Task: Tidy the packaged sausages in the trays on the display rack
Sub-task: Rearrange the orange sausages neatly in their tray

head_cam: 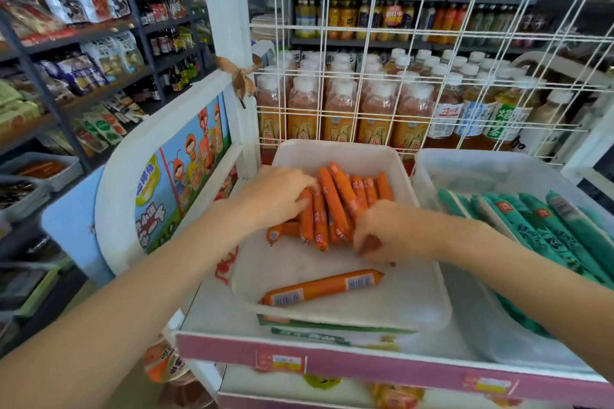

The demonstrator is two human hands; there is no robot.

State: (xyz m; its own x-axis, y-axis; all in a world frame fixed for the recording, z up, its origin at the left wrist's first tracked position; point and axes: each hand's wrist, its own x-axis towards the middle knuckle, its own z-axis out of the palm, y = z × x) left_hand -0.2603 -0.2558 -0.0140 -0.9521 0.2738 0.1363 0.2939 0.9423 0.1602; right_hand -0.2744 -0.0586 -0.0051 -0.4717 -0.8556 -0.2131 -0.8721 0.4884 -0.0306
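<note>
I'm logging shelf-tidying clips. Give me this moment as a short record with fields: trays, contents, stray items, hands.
left tray: white, holds orange sausages bunched at the back
stray sausage: lies alone, crosswise, near the tray's front
right tray: clear, holds green sausages
left hand: rests on the orange bunch's left side
right hand: fingers curled at the bunch's front right; grip unclear

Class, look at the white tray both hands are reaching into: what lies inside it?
The white tray holds a bunch of orange sausages at the back and one loose orange sausage lying crosswise near the front. The left hand and right hand cover part of the bunch.
</note>
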